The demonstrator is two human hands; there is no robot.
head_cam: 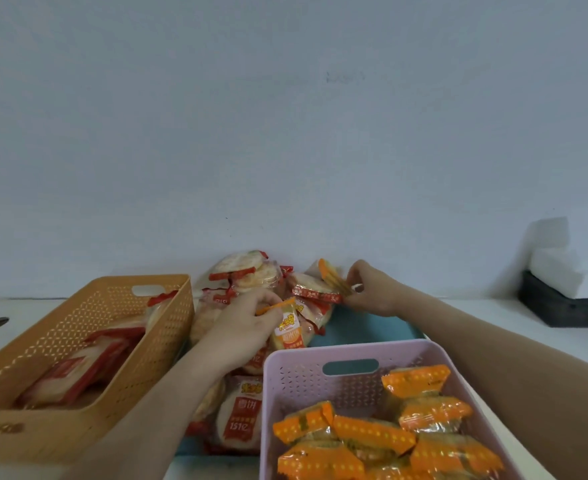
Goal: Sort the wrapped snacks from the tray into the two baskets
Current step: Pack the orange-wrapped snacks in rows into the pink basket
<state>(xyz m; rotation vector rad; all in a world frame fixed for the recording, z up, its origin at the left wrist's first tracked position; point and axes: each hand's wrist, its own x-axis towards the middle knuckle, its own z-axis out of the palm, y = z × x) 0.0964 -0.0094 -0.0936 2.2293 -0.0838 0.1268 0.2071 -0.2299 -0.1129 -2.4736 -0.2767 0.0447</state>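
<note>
Pink basket (306, 379): nearest, under the right forearm, holding orange-wrapped snacks (424, 414).
Tan basket (78, 306): left of the left hand, holding red-striped rice crackers (88, 368).
Left hand (247, 327): fingers curled round an orange-topped packet (289, 329).
Right hand (372, 289): fingertips pinching an orange-edged snack (332, 277).
Teal tray (365, 329): beneath and between both hands, heaped with red-wrapped crackers (244, 271).

Cannot see most of tray (365, 329), buried under snack packets (240, 275) and pink basket (303, 379). Cannot read blurred wrappers (88, 372) in orange basket (78, 427).
</note>
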